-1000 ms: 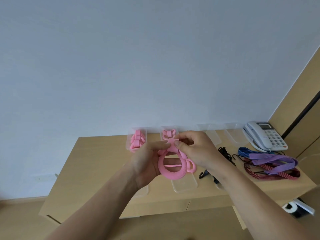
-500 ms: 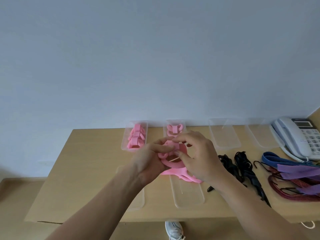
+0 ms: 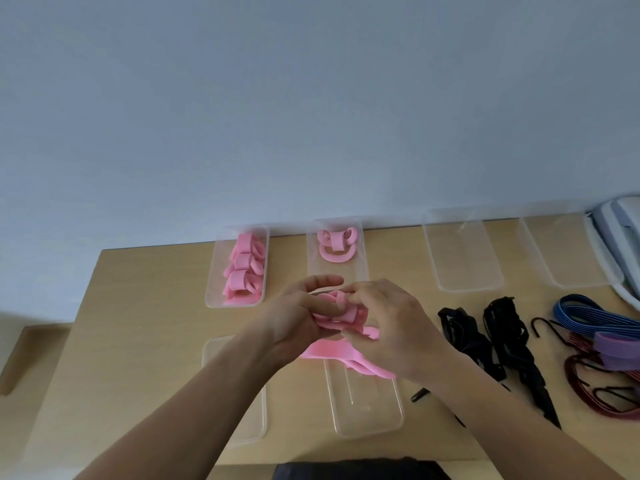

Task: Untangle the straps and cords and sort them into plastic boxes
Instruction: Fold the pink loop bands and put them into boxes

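Pink strap [image 3: 332,353]: lowered since before, loop now bunched.
Your left hand [image 3: 294,323] and right hand [image 3: 391,327] pinch it; tail runs lower right, beneath the right.

Rear row on worktop [image 3: 145,341], left to right: first box [image 3: 212,296] holding rolled straps [image 3: 242,268], second box [image 3: 360,258] holding one coiled strap [image 3: 336,247], third box [image 3: 464,251], fourth box [image 3: 568,251], telephone [image 3: 616,237]. Front row: near left box [image 3: 211,358], near right box [image 3: 367,410], cord bundles [image 3: 498,334] to their right, hooked cords [image 3: 595,341] farther right.

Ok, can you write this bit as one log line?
left hand, right hand: grip pink strap | black cords: on table, unsorted
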Demonstrator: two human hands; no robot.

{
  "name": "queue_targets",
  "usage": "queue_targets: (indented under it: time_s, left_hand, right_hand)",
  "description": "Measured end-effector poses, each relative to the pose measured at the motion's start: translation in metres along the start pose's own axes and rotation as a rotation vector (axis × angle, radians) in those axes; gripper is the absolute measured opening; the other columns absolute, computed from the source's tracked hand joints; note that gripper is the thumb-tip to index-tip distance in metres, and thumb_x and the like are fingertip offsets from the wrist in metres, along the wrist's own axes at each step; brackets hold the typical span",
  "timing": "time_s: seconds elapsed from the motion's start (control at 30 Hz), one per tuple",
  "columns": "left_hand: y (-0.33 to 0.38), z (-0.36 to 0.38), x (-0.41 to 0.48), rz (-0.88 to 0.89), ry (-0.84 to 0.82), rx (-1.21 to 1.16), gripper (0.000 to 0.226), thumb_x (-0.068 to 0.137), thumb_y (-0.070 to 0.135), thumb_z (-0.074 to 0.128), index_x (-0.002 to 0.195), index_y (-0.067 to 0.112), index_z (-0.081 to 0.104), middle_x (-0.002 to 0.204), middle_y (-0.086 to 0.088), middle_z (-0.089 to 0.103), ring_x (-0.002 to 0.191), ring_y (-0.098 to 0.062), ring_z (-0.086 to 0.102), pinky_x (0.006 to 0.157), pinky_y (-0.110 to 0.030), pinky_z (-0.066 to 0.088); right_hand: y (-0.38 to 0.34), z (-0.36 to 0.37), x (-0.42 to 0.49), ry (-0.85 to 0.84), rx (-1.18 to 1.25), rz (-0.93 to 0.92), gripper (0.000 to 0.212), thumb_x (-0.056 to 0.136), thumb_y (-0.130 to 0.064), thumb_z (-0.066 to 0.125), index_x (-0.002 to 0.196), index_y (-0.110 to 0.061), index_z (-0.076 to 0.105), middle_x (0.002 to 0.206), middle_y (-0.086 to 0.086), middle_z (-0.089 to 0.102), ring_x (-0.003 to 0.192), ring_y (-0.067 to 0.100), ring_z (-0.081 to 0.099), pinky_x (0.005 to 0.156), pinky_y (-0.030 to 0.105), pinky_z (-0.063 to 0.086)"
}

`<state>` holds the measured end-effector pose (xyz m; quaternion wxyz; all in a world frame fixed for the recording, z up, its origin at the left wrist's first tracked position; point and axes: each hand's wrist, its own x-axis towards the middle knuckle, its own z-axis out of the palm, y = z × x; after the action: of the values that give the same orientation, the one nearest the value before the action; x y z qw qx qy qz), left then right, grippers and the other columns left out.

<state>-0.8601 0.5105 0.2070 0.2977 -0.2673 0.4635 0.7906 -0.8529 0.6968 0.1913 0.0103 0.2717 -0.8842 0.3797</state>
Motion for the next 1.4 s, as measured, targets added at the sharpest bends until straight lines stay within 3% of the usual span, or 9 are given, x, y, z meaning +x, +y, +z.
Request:
queue_targets:
  time_s: [0.17, 0.27, 0.37, 0.6, 0.97, 1.03, 1.17, 1.23, 1.4]
  left_hand:
    - [0.009, -0.008, 0.018, 0.055, 0.030, 0.077, 0.049, 0.076, 0.006, 0.076, 0.124, 0.004, 0.065, 0.111, -0.018, 0.073, 0.100, -0.033, 0.073, 0.090, -0.046, 0.061]
    - [0.018, -0.020, 0.035, 0.273, 0.361, 0.390, 0.024, 0.090, 0.022, 0.076, 0.113, 0.020, 0.070, 0.111, -0.006, 0.075, 0.107, -0.027, 0.071, 0.096, -0.041, 0.058]
    - [0.022, -0.032, 0.053, 0.276, 0.563, 0.610, 0.017, 0.096, 0.023, 0.071, 0.112, 0.025, 0.068, 0.107, 0.005, 0.070, 0.098, -0.020, 0.067, 0.087, -0.036, 0.057]
    - [0.013, -0.034, 0.074, 0.231, 0.613, 0.743, 0.027, 0.093, 0.013, 0.069, 0.115, 0.027, 0.067, 0.097, 0.000, 0.071, 0.091, -0.025, 0.071, 0.080, -0.051, 0.062]
    - [0.010, -0.037, 0.074, 0.251, 0.611, 0.744, 0.025, 0.091, 0.010, 0.074, 0.113, 0.020, 0.069, 0.093, -0.001, 0.072, 0.081, -0.023, 0.074, 0.076, -0.049, 0.064]
    - [0.010, -0.036, 0.072, 0.260, 0.598, 0.749, 0.027, 0.091, 0.011, 0.074, 0.115, 0.020, 0.069, 0.097, -0.001, 0.071, 0.087, -0.025, 0.073, 0.078, -0.050, 0.064]
    - [0.007, -0.037, 0.062, 0.364, 0.614, 0.913, 0.039, 0.088, 0.018, 0.077, 0.126, 0.022, 0.065, 0.112, 0.002, 0.068, 0.097, -0.019, 0.067, 0.088, -0.042, 0.058]
    - [0.002, -0.039, 0.053, 0.472, 0.620, 1.021, 0.043, 0.088, 0.019, 0.077, 0.129, 0.021, 0.064, 0.118, 0.001, 0.067, 0.099, -0.016, 0.062, 0.089, -0.034, 0.052]
    - [-0.023, -0.048, 0.025, 0.673, 0.542, 1.152, 0.037, 0.087, 0.011, 0.077, 0.124, 0.016, 0.070, 0.119, -0.004, 0.069, 0.107, -0.024, 0.064, 0.092, -0.040, 0.054]
  right_hand:
    - [0.018, 0.005, 0.023, 0.078, -0.006, -0.042, 0.037, 0.072, -0.016, 0.075, 0.107, -0.013, 0.064, 0.095, -0.005, 0.067, 0.083, 0.012, 0.059, 0.077, 0.024, 0.049]
    - [0.036, 0.008, 0.047, 0.079, -0.075, -0.024, 0.048, 0.066, -0.010, 0.081, 0.111, -0.004, 0.066, 0.094, 0.005, 0.069, 0.081, 0.020, 0.060, 0.076, 0.027, 0.047]
    - [0.051, 0.021, 0.073, -0.070, -0.193, -0.029, 0.050, 0.064, -0.008, 0.081, 0.111, 0.000, 0.067, 0.092, 0.013, 0.071, 0.080, 0.032, 0.063, 0.073, 0.038, 0.051]
    - [0.073, 0.046, 0.105, -0.250, -0.410, -0.062, 0.034, 0.078, -0.014, 0.063, 0.106, 0.004, 0.069, 0.096, 0.020, 0.070, 0.086, 0.040, 0.066, 0.074, 0.046, 0.056]
    - [0.067, 0.053, 0.101, -0.145, -0.547, -0.051, 0.044, 0.063, -0.014, 0.085, 0.102, 0.002, 0.071, 0.086, 0.018, 0.068, 0.077, 0.036, 0.066, 0.068, 0.039, 0.057]
    - [0.065, 0.053, 0.100, -0.186, -0.584, -0.099, 0.048, 0.062, -0.013, 0.086, 0.105, 0.002, 0.070, 0.094, 0.018, 0.070, 0.086, 0.035, 0.067, 0.079, 0.041, 0.057]
    - [0.060, 0.047, 0.095, -0.269, -0.440, 0.068, 0.082, 0.078, -0.019, 0.081, 0.148, -0.005, 0.041, 0.139, 0.014, 0.054, 0.131, 0.034, 0.048, 0.109, 0.044, 0.041]
    - [0.055, 0.039, 0.081, -0.173, -0.380, 0.116, 0.075, 0.079, -0.020, 0.081, 0.144, -0.008, 0.045, 0.139, 0.013, 0.053, 0.130, 0.035, 0.048, 0.107, 0.046, 0.044]
    - [0.044, 0.031, 0.007, 0.103, -0.363, 0.288, 0.018, 0.087, -0.023, 0.072, 0.097, -0.008, 0.067, 0.088, 0.006, 0.064, 0.084, 0.029, 0.058, 0.067, 0.036, 0.048]
